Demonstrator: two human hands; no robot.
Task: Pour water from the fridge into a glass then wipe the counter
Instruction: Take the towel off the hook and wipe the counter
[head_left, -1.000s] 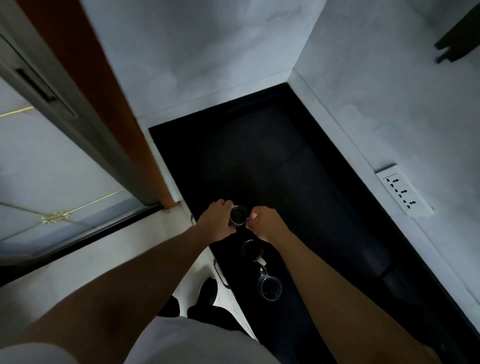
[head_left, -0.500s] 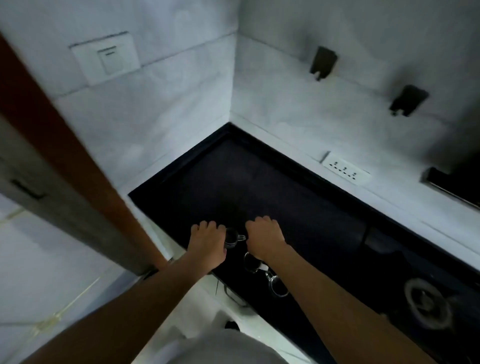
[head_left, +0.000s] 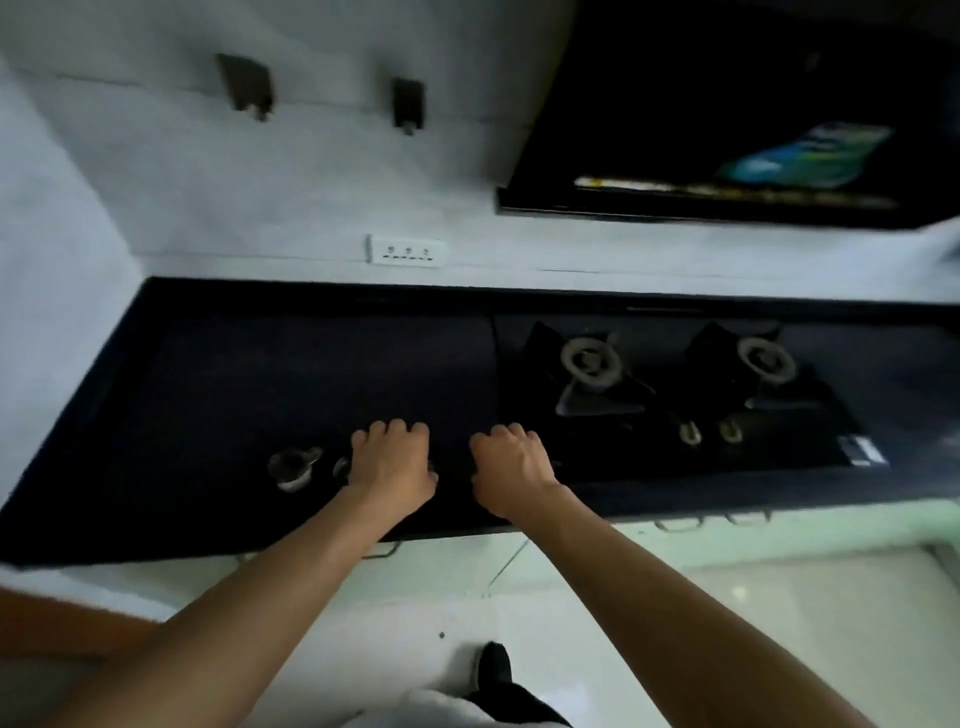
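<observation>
Judging from both curled hands, left hand (head_left: 390, 464) and right hand (head_left: 511, 470), whose fingers' contents cannot be told, the glass mug (head_left: 292, 466) near the counter (head_left: 218, 395) edge could be knocked off.

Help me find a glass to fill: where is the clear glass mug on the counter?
In the head view, the glass mug stands on the dark counter near its front edge, just left of the left hand and far left of the gas burners.
</observation>
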